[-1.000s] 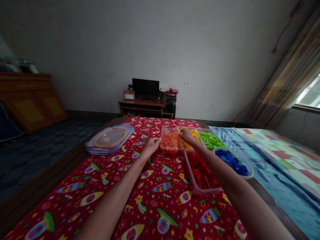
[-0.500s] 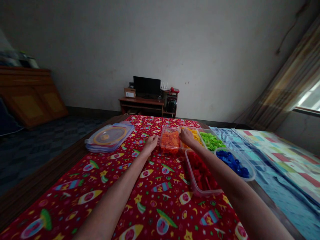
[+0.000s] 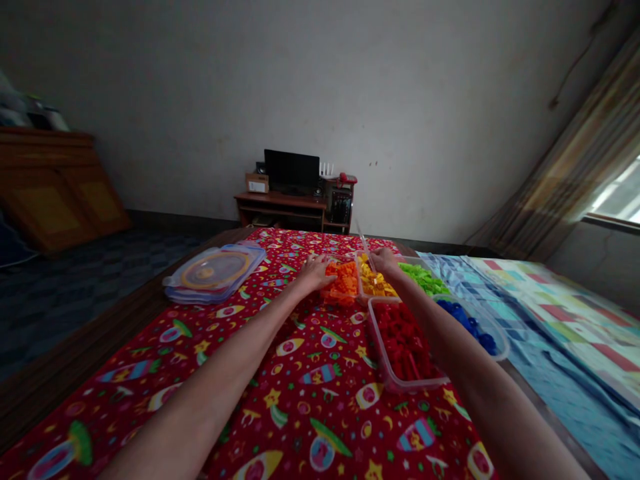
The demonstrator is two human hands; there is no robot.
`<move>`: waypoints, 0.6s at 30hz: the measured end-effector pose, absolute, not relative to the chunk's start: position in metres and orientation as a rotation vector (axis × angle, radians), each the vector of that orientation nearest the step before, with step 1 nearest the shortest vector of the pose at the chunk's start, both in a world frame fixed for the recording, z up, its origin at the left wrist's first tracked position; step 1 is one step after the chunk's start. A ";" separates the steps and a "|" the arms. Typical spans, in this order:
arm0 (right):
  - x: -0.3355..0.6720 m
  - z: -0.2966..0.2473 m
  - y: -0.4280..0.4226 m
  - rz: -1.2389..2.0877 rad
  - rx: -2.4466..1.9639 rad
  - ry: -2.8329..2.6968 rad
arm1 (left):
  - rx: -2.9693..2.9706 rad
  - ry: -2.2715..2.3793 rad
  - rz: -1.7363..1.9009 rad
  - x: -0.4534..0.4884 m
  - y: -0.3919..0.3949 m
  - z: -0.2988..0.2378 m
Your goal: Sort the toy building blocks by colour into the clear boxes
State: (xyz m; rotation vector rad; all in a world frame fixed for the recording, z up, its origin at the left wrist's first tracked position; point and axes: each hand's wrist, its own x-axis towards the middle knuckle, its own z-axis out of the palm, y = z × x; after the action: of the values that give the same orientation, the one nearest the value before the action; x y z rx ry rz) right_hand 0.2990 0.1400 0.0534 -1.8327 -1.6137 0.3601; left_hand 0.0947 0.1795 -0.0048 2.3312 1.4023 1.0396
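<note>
My right hand [image 3: 384,260] grips a lid [image 3: 365,247]; leftward, my left hand [image 3: 316,272], part-open, touches the orange box [image 3: 341,298]. Uncovering, I judge; the lid needs clearance.

clear lid [image 3: 363,241]: steeply tilted | orange-filled box [image 3: 340,301]: uncovered, on red cloth [image 3: 295,407]

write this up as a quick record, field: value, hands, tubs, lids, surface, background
left hand: at the left side of the orange-filled tub, grip unclear
right hand: holding a clear lid, tilted steeply
other tubs: yellow pieces; green pieces; red pieces; blue pieces
lid stack: left of the tubs
surface: red patterned tablecloth
background: monitor on a brown desk
</note>
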 end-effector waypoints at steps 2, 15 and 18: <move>0.295 0.055 0.136 0.388 -1.836 -1.613 | 2.345 1.427 1.029 0.101 0.180 -0.005; 0.295 0.040 0.140 0.261 -1.947 -1.783 | 2.139 1.316 1.131 0.103 0.169 0.012; 0.292 0.037 0.141 0.133 -1.997 -1.899 | 1.950 1.310 1.196 0.094 0.175 0.013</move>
State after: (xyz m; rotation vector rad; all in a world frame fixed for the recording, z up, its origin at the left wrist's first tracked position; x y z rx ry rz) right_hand 0.2918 0.1406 0.0366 -1.9967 -1.8987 0.1330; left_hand 0.0941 0.1748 0.0135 1.9502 1.3098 1.1957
